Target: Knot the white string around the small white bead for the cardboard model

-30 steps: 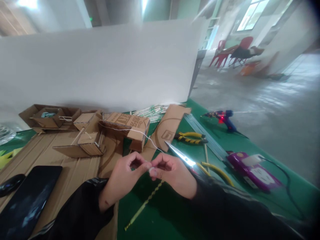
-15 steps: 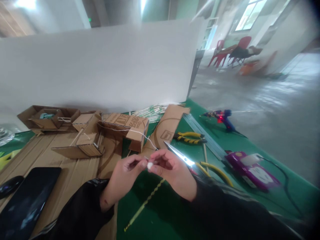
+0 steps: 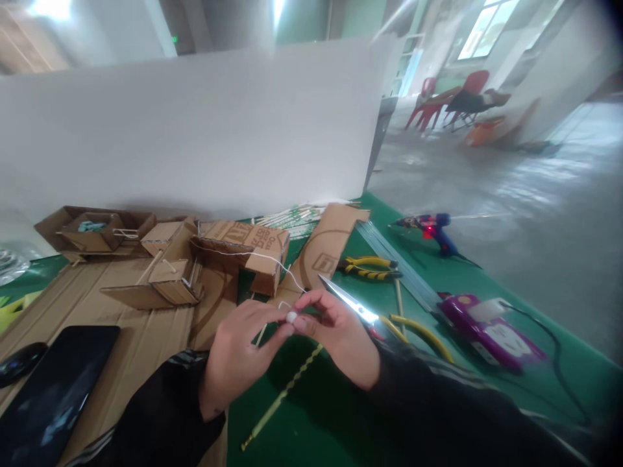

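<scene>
A small round white piece [image 3: 291, 317], its kind too small to make out, is pinched between the fingertips of both hands. My left hand [image 3: 243, 347] is closed on its left side, thumb and forefinger meeting at it. From the other side, my right hand [image 3: 338, 334] grips it between thumb and forefinger. A white string [image 3: 253, 253] runs from the cardboard structure [image 3: 267, 250] toward the hands, with a short loop showing just above the fingers. Beside my right hand lie scissors [image 3: 357, 305], blades pointing away to the left.
Yellow-black pliers [image 3: 372, 267], a purple power strip [image 3: 491, 331] and a glue gun with a red light [image 3: 433, 230] lie to the right. A twisted yellow stick [image 3: 282, 399] is in front. A phone [image 3: 58, 389] rests on cardboard at left. A white panel [image 3: 195, 136] stands behind.
My left hand has turned, and its fingers have shifted further over the white piece. A loop of string now shows above the fingertips. My right hand has barely moved.
</scene>
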A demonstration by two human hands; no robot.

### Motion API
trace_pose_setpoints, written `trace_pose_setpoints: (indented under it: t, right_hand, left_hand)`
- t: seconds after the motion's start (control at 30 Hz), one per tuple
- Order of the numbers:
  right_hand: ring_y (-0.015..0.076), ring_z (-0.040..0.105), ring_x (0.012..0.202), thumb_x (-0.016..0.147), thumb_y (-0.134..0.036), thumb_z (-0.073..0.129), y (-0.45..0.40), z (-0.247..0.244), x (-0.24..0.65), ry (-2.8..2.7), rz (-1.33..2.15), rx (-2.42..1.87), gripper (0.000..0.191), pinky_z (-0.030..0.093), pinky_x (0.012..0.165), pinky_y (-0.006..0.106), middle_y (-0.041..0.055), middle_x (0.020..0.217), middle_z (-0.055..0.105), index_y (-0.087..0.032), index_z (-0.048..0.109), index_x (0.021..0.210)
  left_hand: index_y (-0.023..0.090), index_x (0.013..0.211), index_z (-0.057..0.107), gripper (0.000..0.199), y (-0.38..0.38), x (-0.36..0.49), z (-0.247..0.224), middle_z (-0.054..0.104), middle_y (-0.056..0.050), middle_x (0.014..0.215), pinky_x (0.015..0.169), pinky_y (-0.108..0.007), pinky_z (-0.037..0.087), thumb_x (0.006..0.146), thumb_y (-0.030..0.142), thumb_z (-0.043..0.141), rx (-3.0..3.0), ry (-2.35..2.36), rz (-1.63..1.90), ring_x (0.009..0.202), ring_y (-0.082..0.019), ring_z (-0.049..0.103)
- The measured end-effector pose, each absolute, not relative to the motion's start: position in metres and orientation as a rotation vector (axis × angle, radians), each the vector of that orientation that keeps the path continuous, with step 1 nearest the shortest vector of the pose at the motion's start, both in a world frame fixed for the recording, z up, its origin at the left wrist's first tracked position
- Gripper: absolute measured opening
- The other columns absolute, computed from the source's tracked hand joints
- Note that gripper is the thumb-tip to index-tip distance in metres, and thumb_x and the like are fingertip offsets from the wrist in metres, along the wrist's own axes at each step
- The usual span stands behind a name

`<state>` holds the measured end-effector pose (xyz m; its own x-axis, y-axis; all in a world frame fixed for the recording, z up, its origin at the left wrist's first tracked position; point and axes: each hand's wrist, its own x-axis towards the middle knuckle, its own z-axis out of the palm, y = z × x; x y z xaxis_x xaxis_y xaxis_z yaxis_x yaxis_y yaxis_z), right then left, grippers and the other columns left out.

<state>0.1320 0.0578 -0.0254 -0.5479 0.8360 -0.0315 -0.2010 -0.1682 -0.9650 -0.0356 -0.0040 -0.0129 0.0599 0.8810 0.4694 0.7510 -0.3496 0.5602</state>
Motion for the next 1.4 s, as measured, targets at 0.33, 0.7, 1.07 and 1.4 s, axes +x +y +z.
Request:
trace_pose_setpoints:
  t: [0.33, 0.7, 1.07, 1.4]
  right_hand:
    - [0.0186, 0.067, 0.090, 0.077, -0.026, 0.073, 0.064, -0.019, 0.134, -1.689, 1.607, -0.676, 0.022, 0.054, 0.082, 0.031, 0.0052, 0.099, 0.071, -0.019, 0.069, 0.097]
    - [0.0164, 0.068, 0.080, 0.074, -0.025, 0.075, 0.062, -0.021, 0.135, -1.739, 1.416, -0.706, 0.019, 0.055, 0.074, 0.027, 0.0029, 0.088, 0.071, -0.018, 0.065, 0.089]
    - [0.0155, 0.064, 0.071, 0.074, -0.026, 0.072, 0.068, -0.020, 0.136, -1.789, 1.384, -0.799, 0.016, 0.052, 0.066, 0.025, 0.0034, 0.079, 0.070, -0.015, 0.063, 0.081]
    - [0.0112, 0.057, 0.059, 0.072, -0.024, 0.073, 0.069, -0.024, 0.136, -1.928, 1.536, -0.802, 0.014, 0.045, 0.055, 0.022, 0.0014, 0.069, 0.067, -0.014, 0.068, 0.078]
  left_hand:
    - [0.021, 0.088, 0.066, 0.011, -0.004, -0.036, -0.015, 0.070, -0.003, 0.088, 0.075, -0.026, 0.046, 0.088, 0.029, 0.058, 1.895, 1.706, 1.119, 0.084, -0.017, 0.064]
    - [0.021, 0.090, 0.064, 0.012, -0.004, -0.033, -0.020, 0.067, -0.001, 0.086, 0.071, -0.026, 0.044, 0.090, 0.022, 0.052, 1.922, 1.566, 1.052, 0.079, -0.016, 0.061]
    - [0.021, 0.091, 0.061, 0.012, -0.005, -0.039, -0.014, 0.064, -0.004, 0.090, 0.078, -0.032, 0.044, 0.091, 0.018, 0.050, 2.313, 1.615, 0.950, 0.087, -0.019, 0.057]
    - [0.019, 0.086, 0.059, 0.011, 0.000, -0.046, -0.016, 0.068, -0.003, 0.090, 0.077, -0.030, 0.044, 0.092, 0.025, 0.053, 2.425, 1.549, 0.919, 0.085, -0.018, 0.060]
